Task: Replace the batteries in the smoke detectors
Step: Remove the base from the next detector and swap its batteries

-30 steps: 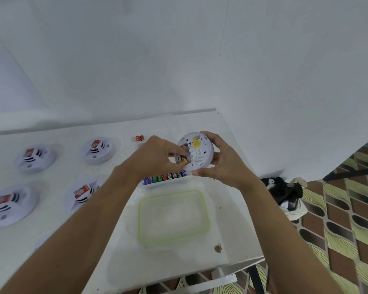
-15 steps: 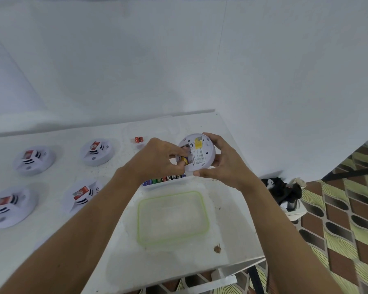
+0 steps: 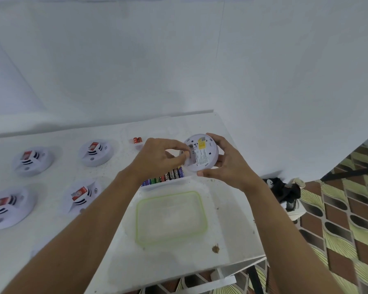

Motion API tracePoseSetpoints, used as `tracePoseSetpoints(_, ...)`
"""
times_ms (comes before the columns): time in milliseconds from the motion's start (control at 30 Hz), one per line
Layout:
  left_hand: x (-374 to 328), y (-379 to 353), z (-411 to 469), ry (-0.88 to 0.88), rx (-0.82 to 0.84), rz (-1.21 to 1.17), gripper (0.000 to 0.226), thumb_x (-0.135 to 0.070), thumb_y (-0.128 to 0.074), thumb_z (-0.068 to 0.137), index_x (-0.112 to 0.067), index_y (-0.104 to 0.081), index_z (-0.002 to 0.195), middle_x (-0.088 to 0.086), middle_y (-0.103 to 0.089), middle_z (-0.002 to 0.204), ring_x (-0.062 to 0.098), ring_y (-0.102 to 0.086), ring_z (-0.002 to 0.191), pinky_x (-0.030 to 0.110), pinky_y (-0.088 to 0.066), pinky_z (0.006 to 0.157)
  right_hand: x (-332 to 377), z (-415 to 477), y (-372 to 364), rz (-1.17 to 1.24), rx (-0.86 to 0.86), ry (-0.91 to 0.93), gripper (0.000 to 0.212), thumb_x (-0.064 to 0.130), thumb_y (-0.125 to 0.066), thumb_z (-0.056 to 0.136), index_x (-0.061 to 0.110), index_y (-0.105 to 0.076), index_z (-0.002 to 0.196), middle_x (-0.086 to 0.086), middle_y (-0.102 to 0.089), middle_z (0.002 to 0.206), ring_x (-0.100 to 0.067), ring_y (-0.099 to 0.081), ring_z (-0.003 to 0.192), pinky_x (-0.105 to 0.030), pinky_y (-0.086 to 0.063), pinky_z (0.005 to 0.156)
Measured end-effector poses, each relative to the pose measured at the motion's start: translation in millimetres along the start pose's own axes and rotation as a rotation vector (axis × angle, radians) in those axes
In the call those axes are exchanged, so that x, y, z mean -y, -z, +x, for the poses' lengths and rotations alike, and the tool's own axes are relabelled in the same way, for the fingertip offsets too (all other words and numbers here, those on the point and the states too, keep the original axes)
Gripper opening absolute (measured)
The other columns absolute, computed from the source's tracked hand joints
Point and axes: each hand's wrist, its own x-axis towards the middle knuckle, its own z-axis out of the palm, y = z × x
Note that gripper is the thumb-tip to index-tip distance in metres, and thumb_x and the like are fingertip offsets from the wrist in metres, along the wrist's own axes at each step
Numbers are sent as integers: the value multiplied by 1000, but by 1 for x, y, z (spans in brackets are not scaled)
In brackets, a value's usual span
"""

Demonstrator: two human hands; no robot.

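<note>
Aloft, right hand (image 3: pixel 228 167) grips detector (image 3: pixel 204 154) — left hand (image 3: pixel 157 159) pinching.

I saw bright, even, cool light; faint soft shadows beside the smoke detectors (image 3: pixel 32 161); edges bent by wide-angle, detail slightly soft.

This looks like a plain room in a home, turned into a makeshift work spot. Bare white walls (image 3: pixel 263 71) meet in a corner with nothing hung on them. The floor (image 3: pixel 348 219) is domestic-looking patterned tile in brown, yellow-green and dark ovals. A simple white table (image 3: pixel 232 240) stands against the wall, its top speckled with crumbs and bits. Several smoke detectors (image 3: pixel 95 152) are laid out in rows on it, near a row of batteries (image 3: pixel 166 177) and a clear food container (image 3: pixel 137 221) with a green rim. A black-and-white bundle (image 3: pixel 283 187) lies low by the wall.
</note>
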Motion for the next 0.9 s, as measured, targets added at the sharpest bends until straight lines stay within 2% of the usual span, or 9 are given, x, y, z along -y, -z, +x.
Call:
tracePoseSetpoints(67,0,-6,1,12,-95,-80,13,-16,-63,93,-16,-75,100,-12,-74,83,7,-70,57,20,-51,51,0,-1,0,-5,0,-3,99,7,-95,65,31,-43,145,15,-54,138,-16,-70,109,-40,-61,88)
tracePoseSetpoints(100,1,-8,2,12,-141,-79,14,-16,-60,96,-14,-74,99,-6,-73,77,4,-65,52,17,-48,50,0,-1,0,-11,-2,-3,98,8,-95,65,31,-43,145,16,-54,138,-14,-70,109,-38,-61,88)
tracePoseSetpoints(167,1,-13,4,55,-232,-83,20,-20,-55,99,-11,-72,94,-8,-67,63,1,-56,46,11,-40,50,-1,-3,1,-26,-14,-2,98,9,-94,66,31,-42,145,17,-53,138,-11,-68,110,-33,-61,88)
tracePoseSetpoints(233,3,-15,7,141,-287,-140,25,-26,-54,100,-11,-70,90,-12,-64,59,2,-56,52,12,-41,54,-2,-5,3,-28,-38,-2,97,10,-94,68,30,-41,147,19,-52,138,-8,-68,111,-27,-60,84)
tracePoseSetpoints(333,12,-20,12,243,-211,-91,29,-34,-54,99,-13,-69,86,-12,-66,63,-1,-60,56,11,-41,57,-5,-8,9,-1,-80,-3,97,8,-92,69,28,-40,148,16,-52,140,-4,-67,111,-22,-58,81)
tracePoseSetpoints(433,19,-27,14,292,-186,-31,24,-35,-55,98,-17,-66,88,-11,-68,67,1,-63,57,16,-42,58,-7,-10,14,19,-119,4,94,6,-92,69,27,-41,146,13,-53,141,-3,-67,111,-19,-56,83)
tracePoseSetpoints(533,23,-33,14,351,-163,-19,15,-32,-59,97,-17,-63,93,-3,-71,71,2,-64,53,12,-42,50,-10,-11,18,35,-126,2,94,5,-91,69,26,-42,146,11,-53,142,-7,-67,113,-20,-56,84)
tracePoseSetpoints(767,23,-39,20,340,-51,157,23,-29,-64,94,-9,-63,83,0,-70,73,3,-61,57,11,-41,55,-10,-8,20,51,-100,3,95,6,-92,69,25,-42,147,11,-53,143,-8,-67,114,-24,-58,86)
tracePoseSetpoints(900,25,-35,21,328,-13,240,22,-27,-66,91,-8,-69,81,3,-68,75,15,-57,67,16,-39,57,-11,-6,17,40,-69,4,95,7,-92,69,25,-41,147,13,-54,141,-5,-66,114,-22,-58,84)
